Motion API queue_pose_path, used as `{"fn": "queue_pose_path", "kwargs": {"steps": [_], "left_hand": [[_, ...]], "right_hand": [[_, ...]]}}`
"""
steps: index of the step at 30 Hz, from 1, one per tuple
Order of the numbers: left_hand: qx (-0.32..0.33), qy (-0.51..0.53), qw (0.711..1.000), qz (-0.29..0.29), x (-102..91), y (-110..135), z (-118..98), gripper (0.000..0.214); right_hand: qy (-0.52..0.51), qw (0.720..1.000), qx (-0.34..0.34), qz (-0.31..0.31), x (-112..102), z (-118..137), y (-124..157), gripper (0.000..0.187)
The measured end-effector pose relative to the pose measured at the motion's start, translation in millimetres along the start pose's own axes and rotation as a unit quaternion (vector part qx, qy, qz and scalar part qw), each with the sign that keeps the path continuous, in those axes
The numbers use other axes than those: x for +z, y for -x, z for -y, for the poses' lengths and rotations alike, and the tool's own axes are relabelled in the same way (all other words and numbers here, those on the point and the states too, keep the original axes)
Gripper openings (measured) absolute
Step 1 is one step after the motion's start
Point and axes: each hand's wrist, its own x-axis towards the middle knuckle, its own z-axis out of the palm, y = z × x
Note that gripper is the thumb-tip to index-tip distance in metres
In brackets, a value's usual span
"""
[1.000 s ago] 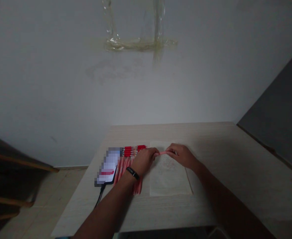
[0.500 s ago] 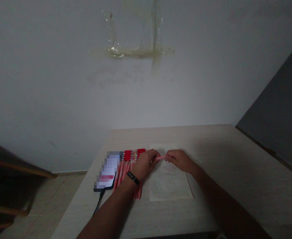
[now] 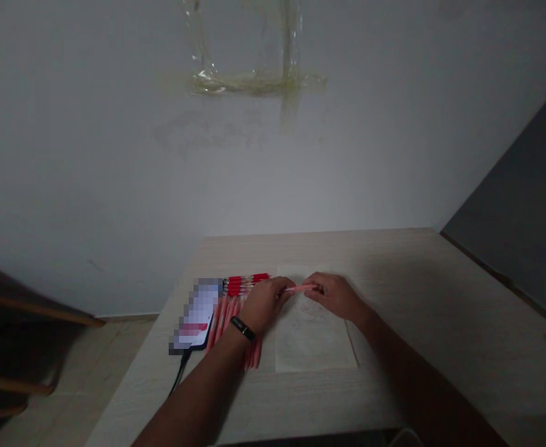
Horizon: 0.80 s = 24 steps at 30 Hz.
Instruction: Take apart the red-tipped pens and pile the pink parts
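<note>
"Grey wall (image 3: pixel 380 155) at the back, with strips of yellowed clear tape (image 3: pixel 245 85) stuck on it. What's below?"

"Pale table (image 3: pixel 296 397), pushed up near it. Some whitish paper (image 3: pixel 314 341) lies on top, a single sheet or a pad, I can't tell."

"And the hands?"

"Both above the far part of the paper. Between them, roughly level, is a slim pink stick (image 3: pixel 299 288), pen-like."

"How's the grip?"

"Fingers drawn in on both sides. The left hand (image 3: pixel 264 303) pinches one end, where a thin whitish bit shows; the right hand (image 3: pixel 333 295) has the other end. Exactly how the fingertips sit, I can't make out."

"Anything by the left arm?"

"Black band (image 3: pixel 242 329) on that wrist. Pink pens (image 3: pixel 219 320) lie in a row, partly under the forearm, with red pens (image 3: pixel 240 284) crosswise beyond them. Just left of those, a phone (image 3: pixel 196 313) with a dark cable (image 3: pixel 180 370)."
</note>
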Motion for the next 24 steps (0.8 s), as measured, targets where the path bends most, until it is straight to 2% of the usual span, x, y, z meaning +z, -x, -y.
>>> {"fn": "queue_pose_path", "kwargs": {"steps": [5, 11, 18, 22, 24], "left_hand": [[0.009, 0.001, 1.0, -0.008, -0.4, -0.5, 0.0, 0.018], [0.008, 0.007, 1.0, -0.012, 1.7, -0.3, 3.2, 0.017], [0.008, 0.013, 1.0, -0.01, 2.5, -0.4, 2.7, 0.018], [0.005, 0.011, 1.0, -0.01, 2.4, -0.6, 1.8, 0.016], [0.007, 0.01, 1.0, -0.009, 2.4, -0.7, 1.7, 0.015]], "right_hand": [[0.02, 1.0, 0.002, -0.003, 0.4, 1.2, -0.9, 0.029], [-0.021, 0.999, 0.035, -0.002, 0.8, 2.8, -1.1, 0.007], [-0.02, 0.999, 0.04, -0.006, 1.5, -0.1, -0.1, 0.012], [0.031, 0.999, 0.028, -0.011, 1.5, -2.8, -0.5, 0.024], [0.034, 0.999, 0.027, -0.009, 0.9, -2.4, -0.4, 0.024]]}}
